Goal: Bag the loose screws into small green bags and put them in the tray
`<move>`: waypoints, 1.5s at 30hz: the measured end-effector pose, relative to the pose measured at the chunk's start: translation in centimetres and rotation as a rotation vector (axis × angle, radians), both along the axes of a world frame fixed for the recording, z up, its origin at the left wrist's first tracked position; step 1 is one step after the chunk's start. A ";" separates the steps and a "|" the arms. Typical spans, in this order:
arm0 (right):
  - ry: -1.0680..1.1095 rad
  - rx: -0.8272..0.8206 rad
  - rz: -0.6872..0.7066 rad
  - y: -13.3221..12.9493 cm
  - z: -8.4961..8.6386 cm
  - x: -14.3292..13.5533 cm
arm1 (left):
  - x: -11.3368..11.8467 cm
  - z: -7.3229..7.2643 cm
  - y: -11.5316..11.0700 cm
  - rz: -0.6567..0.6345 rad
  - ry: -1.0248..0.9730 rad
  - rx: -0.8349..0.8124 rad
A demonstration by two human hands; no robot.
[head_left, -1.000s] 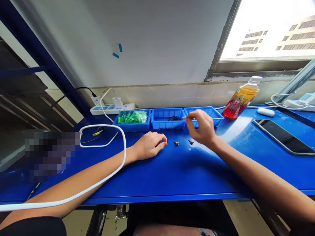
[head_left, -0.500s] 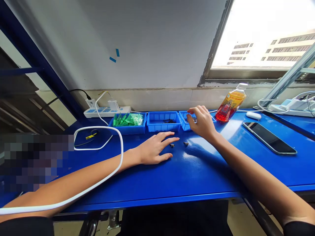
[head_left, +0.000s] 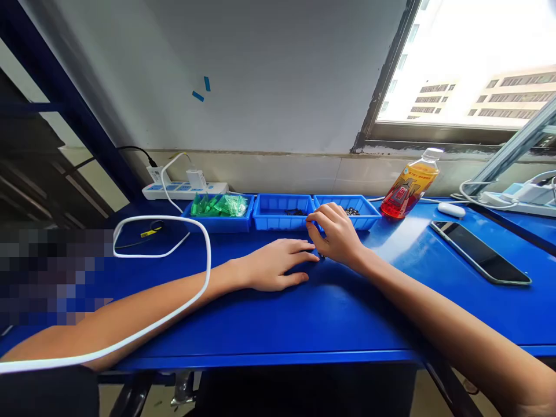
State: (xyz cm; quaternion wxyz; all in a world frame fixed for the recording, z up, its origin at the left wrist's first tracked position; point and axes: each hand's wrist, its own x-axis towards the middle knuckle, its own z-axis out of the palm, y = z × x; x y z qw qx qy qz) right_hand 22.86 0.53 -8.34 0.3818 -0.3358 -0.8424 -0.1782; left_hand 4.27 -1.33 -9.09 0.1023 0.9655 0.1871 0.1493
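My left hand (head_left: pixel 278 266) rests palm down on the blue table, open, with its fingers stretched toward the right. Just beyond its fingertips hovers my right hand (head_left: pixel 334 234), thumb and fingers curled together in a pinch. Whatever is between those fingertips is too small or hidden to make out. Partly covered below the right hand, a small dark metal piece (head_left: pixel 321 256) lies on the table. Behind the hands stand a blue bin (head_left: pixel 282 223) with small dark parts and another blue bin (head_left: pixel 369 222) with small metal parts.
A third bin (head_left: pixel 217 225) holds green plastic packets. A white cable (head_left: pixel 207 255) loops over my left forearm. Along the back are a power strip (head_left: pixel 174 191) and a drink bottle (head_left: pixel 408 188). To the right lie a phone (head_left: pixel 482 252) and a white oval case (head_left: pixel 452 209).
My right hand has moved left and down from the right bin to near the left fingertips, its fingers closing. The left hand stays nearly in place. The small metal pieces are now mostly covered.
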 end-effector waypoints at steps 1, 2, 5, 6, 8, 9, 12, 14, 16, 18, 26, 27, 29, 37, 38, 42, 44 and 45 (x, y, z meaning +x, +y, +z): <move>-0.003 -0.004 0.001 -0.2 0.0 -0.1 | 0.1 0.0 0.0 -0.002 -0.003 -0.004; -0.008 -0.007 0.001 -0.3 0.0 -0.2 | 0.1 0.0 0.0 -0.001 0.000 -0.006; -0.031 0.005 0.020 -0.6 -0.3 -0.8 | 0.2 0.1 0.1 0.004 0.027 -0.007; -0.038 0.020 0.037 -0.7 -0.4 -1.0 | 0.2 0.1 0.1 0.003 0.031 -0.007; -0.057 0.061 0.084 -0.8 -0.7 -1.3 | 0.3 0.1 0.1 -0.002 0.028 -0.009; -0.068 0.085 0.109 -0.9 -0.8 -1.4 | 0.3 0.0 0.1 -0.003 0.022 -0.011; -0.098 0.141 0.174 -1.0 -0.9 -1.6 | 0.2 -0.1 0.1 -0.003 0.005 -0.010; -0.106 0.152 0.198 -1.1 -0.8 -1.6 | 0.2 -0.1 0.1 -0.001 -0.006 -0.013; -0.113 0.134 0.198 -1.1 -0.8 -1.6 | 0.2 -0.1 0.0 0.001 -0.014 -0.022; -0.122 0.105 0.180 -1.1 -0.8 -1.5 | 0.3 -0.1 0.0 0.005 -0.015 -0.027; -0.119 0.088 0.171 -0.9 -1.0 -1.5 | 0.2 0.0 0.1 -0.004 -0.010 -0.033; -0.115 0.092 0.176 -0.9 -1.0 -1.5 | 0.2 0.0 0.1 -0.006 -0.006 -0.030; -0.101 0.105 0.190 -0.9 -1.0 -1.5 | 0.2 0.0 0.1 -0.007 0.001 -0.024; -0.113 0.108 0.182 -1.0 -0.7 -1.2 | 0.2 0.0 0.2 -0.001 0.009 -0.002; -0.117 0.107 0.177 -1.0 -0.7 -1.2 | 0.2 -0.1 0.2 0.005 0.003 0.003; -0.164 0.074 0.173 -1.1 -0.7 -1.3 | 0.3 -0.3 0.1 0.028 -0.020 0.013; -0.200 0.036 0.160 -1.1 -0.6 -1.3 | 0.3 -0.4 0.1 0.042 -0.010 0.020; -0.221 0.009 0.148 -1.2 -0.6 -1.4 | 0.3 -0.4 0.1 0.055 0.001 0.027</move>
